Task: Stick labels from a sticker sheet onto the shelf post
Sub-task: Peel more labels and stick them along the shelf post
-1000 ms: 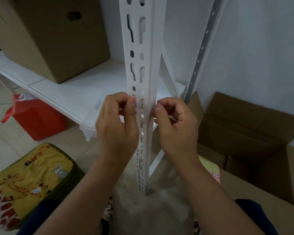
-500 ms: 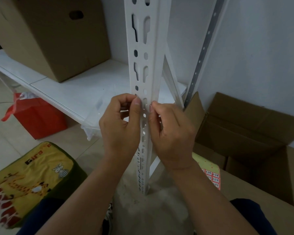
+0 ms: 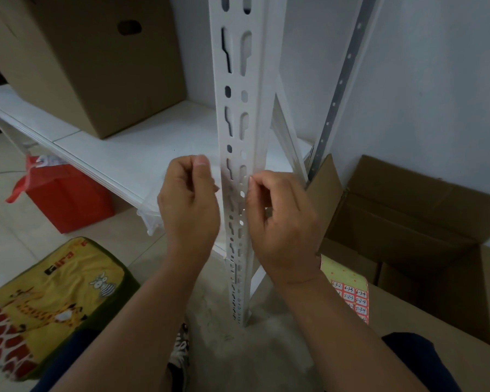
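Observation:
The white slotted shelf post (image 3: 239,80) stands upright in the middle. My left hand (image 3: 190,205) is just left of it, fingers curled and thumb against forefinger, pinching the end of what looks like a faint clear strip (image 3: 229,181) that lies across the post's face. My right hand (image 3: 280,222) is at the post's right edge, its curled thumb and forefinger pinching the strip's other end against the metal. The yellow sticker sheet (image 3: 350,292), with red handwritten labels, lies on a cardboard flap at the lower right, apart from both hands.
A white shelf board (image 3: 111,148) carries a closed cardboard box (image 3: 96,60) at the left. A red bag (image 3: 68,199) and a yellow giraffe-print cushion (image 3: 48,301) sit on the floor. An open cardboard box (image 3: 425,222) stands at the right by the wall.
My left hand has pulled a little left, away from the post's face. My right hand has stayed at the post's right edge. The view has shifted slightly.

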`<state>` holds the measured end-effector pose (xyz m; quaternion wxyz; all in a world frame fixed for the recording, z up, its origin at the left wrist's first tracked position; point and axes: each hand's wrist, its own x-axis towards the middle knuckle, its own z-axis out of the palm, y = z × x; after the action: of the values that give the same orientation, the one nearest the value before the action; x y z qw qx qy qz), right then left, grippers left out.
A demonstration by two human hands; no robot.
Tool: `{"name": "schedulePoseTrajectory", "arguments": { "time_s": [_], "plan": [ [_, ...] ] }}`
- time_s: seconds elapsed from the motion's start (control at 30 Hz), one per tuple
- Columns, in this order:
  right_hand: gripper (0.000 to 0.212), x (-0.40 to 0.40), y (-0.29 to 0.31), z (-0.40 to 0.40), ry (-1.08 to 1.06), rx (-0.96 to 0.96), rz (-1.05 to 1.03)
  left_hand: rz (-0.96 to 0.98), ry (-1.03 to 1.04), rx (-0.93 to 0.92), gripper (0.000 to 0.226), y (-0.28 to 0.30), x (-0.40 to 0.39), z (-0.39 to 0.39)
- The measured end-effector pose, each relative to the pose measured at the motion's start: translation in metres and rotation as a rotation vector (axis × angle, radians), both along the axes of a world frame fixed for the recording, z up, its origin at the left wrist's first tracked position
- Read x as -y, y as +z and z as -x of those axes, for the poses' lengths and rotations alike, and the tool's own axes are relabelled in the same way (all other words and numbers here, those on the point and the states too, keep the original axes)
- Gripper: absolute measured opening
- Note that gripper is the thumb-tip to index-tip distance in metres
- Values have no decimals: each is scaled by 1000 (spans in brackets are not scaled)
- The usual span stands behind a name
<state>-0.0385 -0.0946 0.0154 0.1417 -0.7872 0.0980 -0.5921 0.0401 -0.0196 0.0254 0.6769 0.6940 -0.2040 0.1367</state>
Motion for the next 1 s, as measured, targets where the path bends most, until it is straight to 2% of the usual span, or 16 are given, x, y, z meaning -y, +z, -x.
{"name": "schedulePoseTrajectory", "arguments": {
  "time_s": [0.13, 0.27, 0.4, 0.47, 0.53, 0.6, 0.7, 0.8, 1.0],
  "plan": [
    [8, -3, 0, 2, 73, 11, -112, -191, 19, -160, 48, -8, -5, -39],
    [10, -3, 1, 3, 139, -6, -264, -565, -2, -221, 48, -25, -10, -77],
    [8, -2, -2, 2, 107, -11, -209, -787, -16, -202, 21, -43, -9, -96],
    [8, -3, -4, 1, 74, 0, -155, -888, -5, -194, 25, -46, -8, -98],
    [7, -3, -6, 0, 42, 3, -110, -998, 17, -184, 39, -49, -5, -99],
    [7, -3, -8, 1, 28, -2, -77, -1043, 37, -162, 43, -54, -3, -99],
    [7, -3, -8, 2, 33, -2, -84, -1014, 25, -159, 19, -58, 0, -96],
    [10, -4, -6, 3, 25, -3, -84, -1019, -9, -163, 40, -58, 0, -96],
    [7, -5, -7, 1, 6, 12, -63, -950, -22, -161, 35, -52, 4, -90]
  ]
}}
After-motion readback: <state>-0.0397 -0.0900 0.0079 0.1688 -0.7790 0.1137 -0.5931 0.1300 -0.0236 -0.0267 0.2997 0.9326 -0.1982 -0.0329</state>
